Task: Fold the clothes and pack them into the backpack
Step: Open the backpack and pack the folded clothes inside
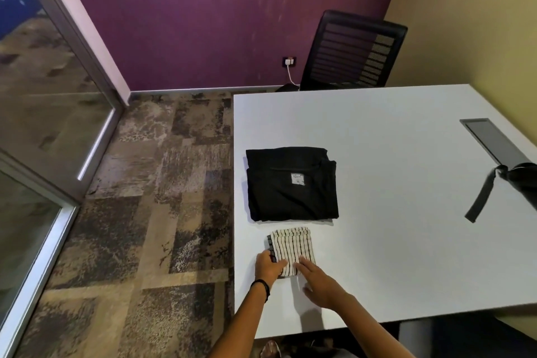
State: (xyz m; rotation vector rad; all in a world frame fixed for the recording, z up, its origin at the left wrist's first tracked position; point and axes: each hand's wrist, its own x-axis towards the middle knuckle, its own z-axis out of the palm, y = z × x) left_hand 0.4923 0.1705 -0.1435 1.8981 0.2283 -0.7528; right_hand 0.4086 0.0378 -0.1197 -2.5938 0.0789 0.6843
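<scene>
A small striped cloth [292,250], white with thin dark lines, is folded into a neat little block and is laid on the white desk [406,131], close to the near edge. Its near left corner is gripped by the left hand [268,266], with the thumb laid on top of the cloth. A dark band [261,288] is worn on that wrist. The near right part of the cloth is touched by the fingertips of the right hand [321,285], which is spread flat and loose and is closed around nothing.

Just past the striped cloth, a black shirt [292,183] is folded into a square, with a small white tag [297,179] shown on top. The two are near each other but a thin strip of desk is seen between them.

Far to the right, a black strap [482,195] and a dark rounded part of the backpack [526,180] are seen at the picture's edge. A grey panel [497,139] is set into the desk there. A black chair [353,49] is placed behind the desk, by a purple wall [218,9]. A patchy brown carpet [151,197] is spread over the floor.
</scene>
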